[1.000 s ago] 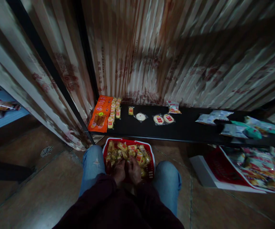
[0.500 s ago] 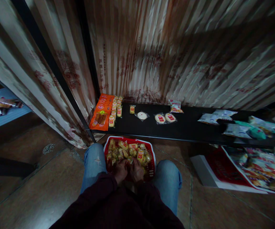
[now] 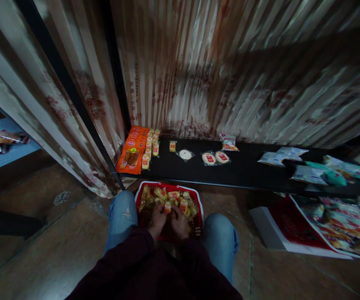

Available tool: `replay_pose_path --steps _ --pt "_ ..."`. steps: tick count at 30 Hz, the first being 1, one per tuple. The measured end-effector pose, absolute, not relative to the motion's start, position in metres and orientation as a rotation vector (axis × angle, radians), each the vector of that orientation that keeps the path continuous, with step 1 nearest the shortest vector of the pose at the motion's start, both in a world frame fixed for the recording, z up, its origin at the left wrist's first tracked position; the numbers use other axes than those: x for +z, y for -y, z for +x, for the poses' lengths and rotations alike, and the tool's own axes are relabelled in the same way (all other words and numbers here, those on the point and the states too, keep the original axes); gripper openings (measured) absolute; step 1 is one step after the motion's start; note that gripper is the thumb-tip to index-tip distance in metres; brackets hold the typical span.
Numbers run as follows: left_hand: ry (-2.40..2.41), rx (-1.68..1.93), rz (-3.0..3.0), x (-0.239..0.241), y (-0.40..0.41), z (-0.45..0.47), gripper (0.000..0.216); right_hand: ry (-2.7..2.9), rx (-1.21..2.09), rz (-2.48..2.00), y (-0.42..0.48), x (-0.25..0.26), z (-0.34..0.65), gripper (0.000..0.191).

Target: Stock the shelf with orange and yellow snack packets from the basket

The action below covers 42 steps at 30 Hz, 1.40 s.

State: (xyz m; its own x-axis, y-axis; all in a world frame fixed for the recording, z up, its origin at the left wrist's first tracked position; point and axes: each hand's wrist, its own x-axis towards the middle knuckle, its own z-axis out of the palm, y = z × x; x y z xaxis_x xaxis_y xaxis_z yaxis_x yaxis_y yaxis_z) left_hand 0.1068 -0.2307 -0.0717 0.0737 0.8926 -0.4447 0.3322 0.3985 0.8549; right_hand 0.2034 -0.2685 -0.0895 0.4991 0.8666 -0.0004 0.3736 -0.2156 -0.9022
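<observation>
Between my two hands is a small yellow wrapped snack cake (image 3: 167, 207) with a red and white label facing up. The fingers of my left hand (image 3: 157, 221) pinch its left side. My right hand (image 3: 179, 223) has its fingers at the right side of the same packet. Both hands are over a red basket (image 3: 200, 199) with a white rim, which stands on the floor between my knees. Several similar yellow wrapped cakes (image 3: 160, 192) lie loose in the basket, and some are hidden under my hands.
A low black shelf (image 3: 245, 166) crosses ahead, bearing orange packets (image 3: 133, 150), rows of yellow cakes (image 3: 148, 146), round white wrapped biscuits (image 3: 208, 158) and several bags (image 3: 308, 174). Below right sits a box of snack bags (image 3: 342, 221). Striped curtain (image 3: 180, 83) hangs behind.
My hands have lifted slightly from the pile, and the cake between them now shows its label. The basket and the shelf goods have stayed in place.
</observation>
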Motion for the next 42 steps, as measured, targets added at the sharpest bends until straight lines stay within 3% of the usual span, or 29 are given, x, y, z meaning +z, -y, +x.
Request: replay_pose_path --steps 12,27,42 --pt "-1.291 0.899 0.943 -0.018 0.211 0.120 0.038 0.842 0.728 -1.585 0.244 -0.049 0.206 0.039" --pt "-1.323 0.927 1.105 -0.011 0.212 0.125 0.027 0.594 0.824 -1.491 0.240 -0.041 0.205 0.047" --pt "-1.345 0.902 1.182 -0.013 0.212 0.125 0.029 0.593 0.839 -1.440 0.242 -0.035 0.200 0.047"
